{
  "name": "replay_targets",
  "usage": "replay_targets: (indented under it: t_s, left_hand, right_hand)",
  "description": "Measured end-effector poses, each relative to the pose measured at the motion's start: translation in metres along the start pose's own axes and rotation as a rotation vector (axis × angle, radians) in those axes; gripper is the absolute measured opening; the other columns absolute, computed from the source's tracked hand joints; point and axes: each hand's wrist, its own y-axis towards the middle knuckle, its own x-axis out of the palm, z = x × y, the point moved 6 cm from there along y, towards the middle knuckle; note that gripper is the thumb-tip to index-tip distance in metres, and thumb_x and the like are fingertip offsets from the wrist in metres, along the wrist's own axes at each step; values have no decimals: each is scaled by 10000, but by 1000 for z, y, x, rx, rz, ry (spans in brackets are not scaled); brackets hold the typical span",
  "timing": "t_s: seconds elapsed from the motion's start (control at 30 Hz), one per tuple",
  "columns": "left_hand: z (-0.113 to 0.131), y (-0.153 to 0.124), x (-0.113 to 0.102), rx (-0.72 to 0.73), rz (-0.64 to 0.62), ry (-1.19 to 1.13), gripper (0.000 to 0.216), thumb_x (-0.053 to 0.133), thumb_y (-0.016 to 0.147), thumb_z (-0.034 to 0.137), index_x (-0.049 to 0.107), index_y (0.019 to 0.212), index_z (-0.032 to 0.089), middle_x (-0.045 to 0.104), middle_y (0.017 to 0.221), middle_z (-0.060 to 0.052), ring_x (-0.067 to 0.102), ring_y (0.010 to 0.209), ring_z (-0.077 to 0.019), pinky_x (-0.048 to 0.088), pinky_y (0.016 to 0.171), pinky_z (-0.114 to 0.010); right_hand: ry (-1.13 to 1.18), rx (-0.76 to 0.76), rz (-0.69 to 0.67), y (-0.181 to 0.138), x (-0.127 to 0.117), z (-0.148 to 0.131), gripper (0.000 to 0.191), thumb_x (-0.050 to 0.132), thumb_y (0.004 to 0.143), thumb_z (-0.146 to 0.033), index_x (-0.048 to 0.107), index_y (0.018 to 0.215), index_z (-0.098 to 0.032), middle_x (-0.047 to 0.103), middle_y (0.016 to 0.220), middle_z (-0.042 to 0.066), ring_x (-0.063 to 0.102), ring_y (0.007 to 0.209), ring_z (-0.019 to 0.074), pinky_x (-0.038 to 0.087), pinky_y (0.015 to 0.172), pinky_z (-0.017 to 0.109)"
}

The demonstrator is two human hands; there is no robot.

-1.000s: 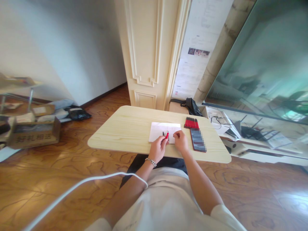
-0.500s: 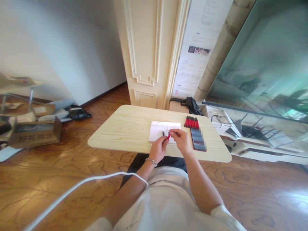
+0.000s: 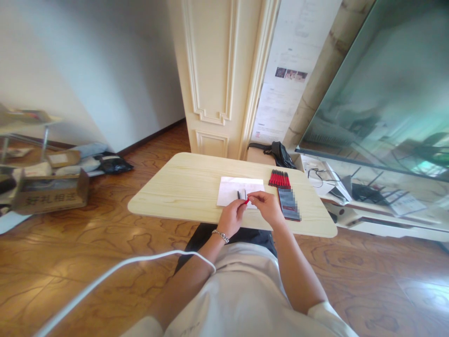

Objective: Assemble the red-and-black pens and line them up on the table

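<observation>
Between my two hands is a red pen barrel [image 3: 247,201], held over the front part of a white sheet of paper [image 3: 228,186]. My left hand [image 3: 231,216] is closed around its left end, fingers pinched together. At the other end, the fingertips of my right hand [image 3: 267,206] pinch it; whether they grip a separate small part is too small to tell. A short black pen part [image 3: 239,194] lies on the paper just beyond my fingers, with a thin dark piece [image 3: 245,192] beside it.
A row of several red and black pens [image 3: 279,178] lies at the table's back right. In front of it is a phone [image 3: 288,206] with a blurred screen. The pale wooden table [image 3: 182,187] has rounded corners. A white cable [image 3: 140,259] crosses my left forearm.
My right hand has shifted slightly right and down, its fingers still at the red pen barrel. My left hand stays nearly where it was.
</observation>
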Motion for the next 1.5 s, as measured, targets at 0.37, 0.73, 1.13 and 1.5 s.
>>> replay_targets:
  t_s: [0.37,0.73,1.13,1.5]
  left_hand:
    - [-7,0,-2,-92,14,-115,257,430,927,371,587,1048,206,705,877,-56,673,825,-183,519,755,-291]
    - [-11,-1,-2,-114,38,-173,265,438,921,401,582,1021,203,704,880,-69,684,820,-184,534,743,-288]
    - [-14,-1,-2,-110,46,-169,283,442,921,394,586,1053,190,704,902,-79,681,839,-186,536,767,-305]
    - [-10,-2,-1,-89,30,-113,308,422,927,405,599,1070,197,697,885,-68,672,817,-180,529,755,-291]
  right_hand:
    - [-109,38,-5,14,5,13,371,492,853,-388,645,1121,-182,707,876,61,628,686,151,488,647,284]
    - [-905,261,-133,57,28,38,269,571,782,-337,711,892,-135,697,950,193,642,919,275,443,743,315]
    - [-235,134,41,53,6,23,247,520,788,-290,661,921,-136,678,741,63,607,665,157,462,637,275]
    - [403,-60,257,27,-12,-43,299,605,787,-440,571,941,-185,663,825,57,620,721,141,523,709,306]
